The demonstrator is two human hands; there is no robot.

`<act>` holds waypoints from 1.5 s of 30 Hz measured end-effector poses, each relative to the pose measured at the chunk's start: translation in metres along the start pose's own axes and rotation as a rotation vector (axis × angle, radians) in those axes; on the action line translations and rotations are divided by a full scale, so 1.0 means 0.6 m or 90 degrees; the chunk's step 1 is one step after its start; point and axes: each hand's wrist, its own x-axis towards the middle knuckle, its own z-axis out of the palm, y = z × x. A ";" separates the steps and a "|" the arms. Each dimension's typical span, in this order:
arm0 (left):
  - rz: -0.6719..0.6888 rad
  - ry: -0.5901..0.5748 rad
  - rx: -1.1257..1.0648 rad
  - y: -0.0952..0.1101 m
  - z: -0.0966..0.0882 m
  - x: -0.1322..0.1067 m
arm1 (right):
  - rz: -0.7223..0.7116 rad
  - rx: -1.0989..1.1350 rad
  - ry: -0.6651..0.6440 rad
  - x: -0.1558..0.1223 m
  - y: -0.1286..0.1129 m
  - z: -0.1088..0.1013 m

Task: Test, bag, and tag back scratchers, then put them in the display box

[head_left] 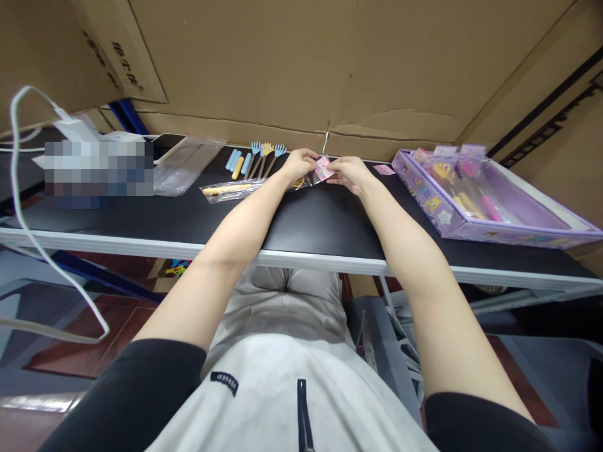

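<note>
Apparently the work was partway along. Nearest, at the right of the black table (325, 220), a purple box (440, 210) held at least 2 bagged tools (490, 206), 1 yellow and 1 pink, which looked finished. Near the table's middle was a clear packet (230, 190) with a yellow tool inside, reaching rightward to the hands; it seemed unfinished. The left hand (300, 164) pinched the left side of a pink card (324, 168) at that end, and the right hand (352, 172) gripped its right side between thumb and fingers. Farther back, flat clear bags (183, 172), a second pink card (384, 169), 4 loose handles (238, 168) and 3 claw pieces (267, 149) on brown shafts probably remained to be handled.

The packet looked long, thin, glossy and crinkled. Its yellow handle showed at the left and yellow prongs beside the left hand; the left wrist hid part between. Whether the card was fastened, I could not tell.
</note>
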 end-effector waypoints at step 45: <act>0.181 -0.165 0.432 -0.022 -0.027 0.002 | 0.022 -0.029 0.093 -0.008 -0.003 0.031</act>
